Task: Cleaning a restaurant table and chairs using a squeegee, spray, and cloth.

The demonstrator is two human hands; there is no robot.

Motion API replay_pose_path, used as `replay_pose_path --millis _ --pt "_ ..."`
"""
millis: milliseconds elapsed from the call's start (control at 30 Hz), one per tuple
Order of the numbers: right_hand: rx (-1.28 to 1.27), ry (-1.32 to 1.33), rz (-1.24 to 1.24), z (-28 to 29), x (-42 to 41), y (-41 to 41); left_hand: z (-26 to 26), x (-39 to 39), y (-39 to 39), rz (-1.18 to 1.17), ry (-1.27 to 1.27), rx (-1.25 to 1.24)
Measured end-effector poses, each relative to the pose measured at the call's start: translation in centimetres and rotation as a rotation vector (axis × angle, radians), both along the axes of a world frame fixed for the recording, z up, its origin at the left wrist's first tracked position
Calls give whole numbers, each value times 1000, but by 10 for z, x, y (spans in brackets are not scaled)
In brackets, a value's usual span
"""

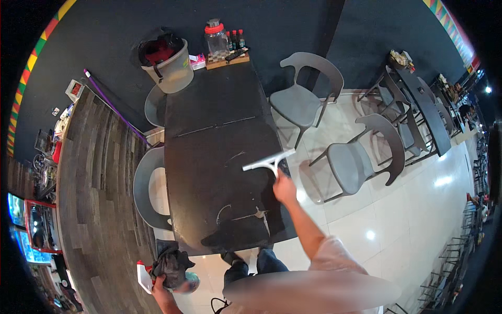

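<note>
My right hand point(285, 189) grips the handle of a white squeegee point(263, 162) over the right part of a black table point(211, 141). Whether its blade touches the tabletop I cannot tell. Streaks of liquid or foam point(259, 214) lie on the table's near end, and fainter marks show farther up. Low on the left, beside the table's near corner, my left hand point(160, 288) holds a dark crumpled cloth point(172, 265) together with a spray bottle point(144, 276) with a white and red head. The cloth hides part of the bottle and some of the fingers.
At the table's far end stand a translucent bucket point(172, 72) and a wooden tray point(227, 61) bearing a glass jar point(217, 39). Grey chairs stand left point(145, 192) and right point(298, 104), point(349, 165) of it. A wood-plank counter point(102, 188) runs along the left, near a purple pole point(113, 104).
</note>
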State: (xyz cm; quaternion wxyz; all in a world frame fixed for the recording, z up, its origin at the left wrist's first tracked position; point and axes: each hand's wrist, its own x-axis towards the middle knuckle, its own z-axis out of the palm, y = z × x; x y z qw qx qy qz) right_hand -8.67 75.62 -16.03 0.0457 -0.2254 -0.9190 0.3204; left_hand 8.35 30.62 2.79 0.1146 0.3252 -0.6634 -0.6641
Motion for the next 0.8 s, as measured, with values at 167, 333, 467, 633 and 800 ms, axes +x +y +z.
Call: replay_pose_path --millis 167,333,467,633,800 --pt "-200 -190 -26 24 135 -45 10 -19 28 -76 24 -14" --pt "-351 12 -126 41 116 -41 24 -33 43 -135 45 -67" --pt "-328 188 -186 17 15 -19 29 -29 44 -138 56 -30" --pt "-484 8 -386 8 -94 -44 13 -11 9 -130 35 -72" --pt "-289 -110 -36 7 -84 -122 18 7 -34 -162 87 -17"
